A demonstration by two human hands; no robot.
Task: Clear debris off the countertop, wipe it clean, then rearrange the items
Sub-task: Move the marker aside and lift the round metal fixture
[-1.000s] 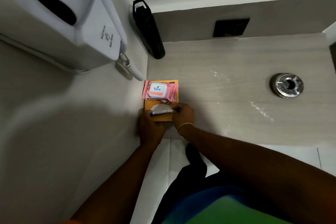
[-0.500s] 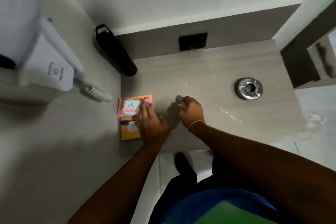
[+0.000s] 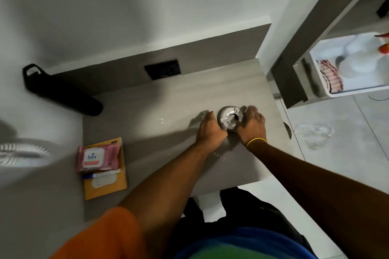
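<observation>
Near the right end of the countertop (image 3: 147,115), your left hand (image 3: 209,130) lies flat against the metal ashtray (image 3: 228,119) while your right hand (image 3: 253,126) curls round its rim; stiff, likely weighty, best gripped at opposite edges.

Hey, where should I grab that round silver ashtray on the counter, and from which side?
Take the round silver metal ashtray by its outer rim, coming in from its left and right sides at once. It is low, round and sits flat on the grey countertop, so the rim probably gives the only hold.
</observation>
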